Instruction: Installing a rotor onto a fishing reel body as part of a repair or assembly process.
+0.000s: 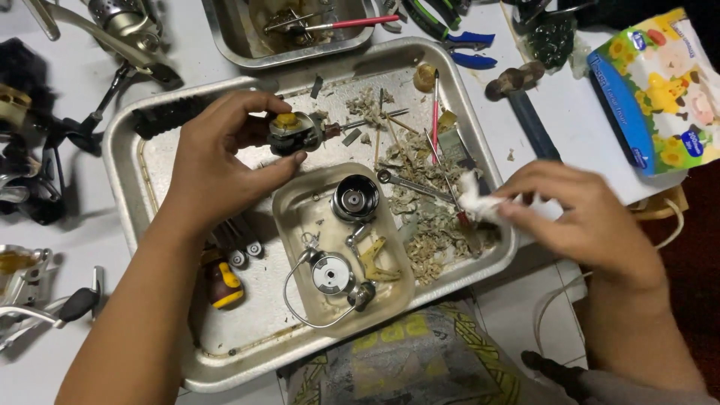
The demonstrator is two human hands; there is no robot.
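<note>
My left hand (217, 161) grips a small dark reel body with a yellow greasy gear (294, 131), holding it above the big metal tray (135, 150). At the tray's right edge my right hand (589, 217) pinches a crumpled white tissue (476, 202). Between the hands a smaller metal dish (289, 206) sits inside the tray. It holds a dark spool (355, 199), a round rotor with a wire bail (330, 277) and small parts.
Dirty tissue scraps, a wrench (412, 185), a red-handled tool (435, 112) and a black brush (169, 116) lie in the tray. A second tray (225, 34) is behind, pliers (461, 37), a hammer (525, 105) and a tissue pack (660, 90) to the right, fishing reels (30, 150) on the left.
</note>
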